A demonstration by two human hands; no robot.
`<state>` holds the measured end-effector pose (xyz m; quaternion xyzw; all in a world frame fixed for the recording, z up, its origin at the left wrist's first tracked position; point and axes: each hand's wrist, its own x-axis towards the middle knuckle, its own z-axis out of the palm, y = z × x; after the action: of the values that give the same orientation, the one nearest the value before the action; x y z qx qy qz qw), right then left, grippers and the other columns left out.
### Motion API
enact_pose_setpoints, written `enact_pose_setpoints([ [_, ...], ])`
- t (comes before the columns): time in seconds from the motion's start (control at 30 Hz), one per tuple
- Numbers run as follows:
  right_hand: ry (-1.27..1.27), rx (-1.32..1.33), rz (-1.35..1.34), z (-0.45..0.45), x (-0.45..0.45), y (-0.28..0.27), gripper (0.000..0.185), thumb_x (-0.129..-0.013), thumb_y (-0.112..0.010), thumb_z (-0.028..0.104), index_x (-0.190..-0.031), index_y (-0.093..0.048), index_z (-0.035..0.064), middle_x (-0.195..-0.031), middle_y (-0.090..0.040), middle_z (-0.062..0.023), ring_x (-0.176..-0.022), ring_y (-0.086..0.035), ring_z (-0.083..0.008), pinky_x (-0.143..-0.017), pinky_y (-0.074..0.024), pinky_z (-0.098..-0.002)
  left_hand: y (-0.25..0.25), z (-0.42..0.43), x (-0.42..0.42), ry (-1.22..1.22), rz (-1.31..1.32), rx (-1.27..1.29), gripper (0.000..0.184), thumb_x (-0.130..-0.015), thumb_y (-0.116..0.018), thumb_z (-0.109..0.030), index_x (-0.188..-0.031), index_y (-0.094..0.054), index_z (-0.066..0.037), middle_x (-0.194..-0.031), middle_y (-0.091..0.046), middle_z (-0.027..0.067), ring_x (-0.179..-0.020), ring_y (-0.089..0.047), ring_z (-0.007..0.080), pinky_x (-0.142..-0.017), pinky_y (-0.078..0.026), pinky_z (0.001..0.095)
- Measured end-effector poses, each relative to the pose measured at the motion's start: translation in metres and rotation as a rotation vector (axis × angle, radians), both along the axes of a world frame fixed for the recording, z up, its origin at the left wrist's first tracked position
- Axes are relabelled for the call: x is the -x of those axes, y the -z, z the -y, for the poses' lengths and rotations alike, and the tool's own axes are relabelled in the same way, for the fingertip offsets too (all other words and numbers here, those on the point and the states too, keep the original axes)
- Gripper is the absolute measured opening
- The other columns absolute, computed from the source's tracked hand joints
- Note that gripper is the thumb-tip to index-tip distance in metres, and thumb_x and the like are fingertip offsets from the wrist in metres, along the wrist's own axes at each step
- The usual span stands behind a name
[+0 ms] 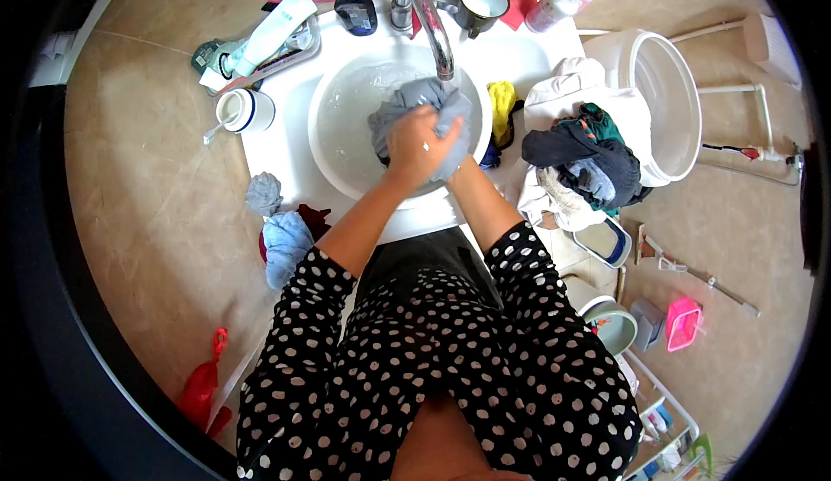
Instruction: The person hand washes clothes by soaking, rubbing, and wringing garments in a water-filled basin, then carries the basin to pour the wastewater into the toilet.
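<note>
A wet grey cloth (421, 99) is bunched up above the water in a white round basin (322, 165), below the curved faucet (440, 44). My left hand (419, 145) lies over the bundle, its fingers closed into the fabric and a fleck of suds on its back. From the right, my right hand (460, 172) reaches under the same cloth and bears it from that side. Only its wrist and heel show; folds cover the fingers. What kind of garment the cloth is cannot be made out.
Right of the basin lie yellow cloth (501, 111) and a pile of dark clothes (597, 157) beside a white bucket (671, 100). A mug (482, 5), a pump bottle (563, 3) and a dark bottle (355, 9) line the back. Light blue cloth (286, 243) hangs at the left edge.
</note>
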<state>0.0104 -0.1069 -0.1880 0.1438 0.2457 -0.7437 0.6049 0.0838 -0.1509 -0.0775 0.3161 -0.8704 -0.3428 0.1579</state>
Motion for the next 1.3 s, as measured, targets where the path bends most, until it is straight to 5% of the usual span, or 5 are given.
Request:
enact_pose_setpoints([
  [0.43,-0.354,-0.684,-1.857,-0.025,0.025,-0.098,0.037,-0.083,-0.068,0.032,-0.102,-0.062,0.0012,-0.121,-0.049,-0.0278,-0.105,-0.055,-0.0445,-0.09,-0.0448,-0.047,0.036,0.089,-0.076,-0.176,0.356,0.353,0.062,-0.08,-0.065,-0.053,-0.121,-0.059,-0.007,-0.129,-0.049,0.0163,-0.104,-0.055,0.038,-0.082,-0.05,0.0455],
  [0.6,-0.843,-0.922,-2.121,0.006,0.007,-0.045,0.032,-0.093,-0.043,0.016,-0.122,-0.055,0.0101,-0.134,-0.044,-0.0113,-0.125,-0.043,-0.0344,-0.103,-0.0292,-0.0633,0.044,0.071,-0.07,0.283,0.583,0.467,0.09,-0.072,-0.072,-0.052,-0.146,-0.034,-0.018,-0.155,-0.016,0.0156,-0.144,-0.006,0.0338,-0.114,-0.003,0.0575],
  [0.83,-1.251,-0.959,-2.25,0.02,0.013,0.027,0.039,-0.094,-0.037,0.016,-0.129,-0.054,0.013,-0.135,-0.05,-0.008,-0.127,-0.046,-0.022,-0.109,-0.0213,-0.0578,0.095,0.066,-0.05,0.38,0.793,0.297,0.084,-0.074,-0.07,-0.037,-0.144,-0.034,-0.01,-0.154,-0.018,0.0146,-0.144,-0.009,0.0339,-0.114,0.0,0.0569],
  [1.1,-0.829,-0.919,-2.336,0.026,0.021,0.003,0.028,-0.082,-0.055,0.009,-0.109,-0.062,0.0127,-0.112,-0.061,-0.0087,-0.114,-0.054,-0.0283,-0.101,-0.0313,-0.0564,0.193,0.079,-0.051,0.321,0.611,0.184,0.057,-0.079,-0.058,-0.02,-0.133,-0.047,-0.005,-0.143,-0.039,0.0209,-0.136,-0.03,0.0363,-0.113,-0.014,0.0553],
  [1.3,-0.177,-0.418,-2.272,0.026,-0.003,-0.045,0.029,-0.072,-0.061,0.005,-0.101,-0.063,0.0092,-0.096,-0.058,-0.0109,-0.098,-0.054,-0.0316,-0.101,-0.0353,-0.0483,0.122,0.079,-0.047,0.254,0.495,-0.132,0.051,-0.078,-0.062,-0.011,-0.128,-0.051,-0.01,-0.138,-0.045,0.0182,-0.126,-0.044,0.0357,-0.106,-0.035,0.0428],
])
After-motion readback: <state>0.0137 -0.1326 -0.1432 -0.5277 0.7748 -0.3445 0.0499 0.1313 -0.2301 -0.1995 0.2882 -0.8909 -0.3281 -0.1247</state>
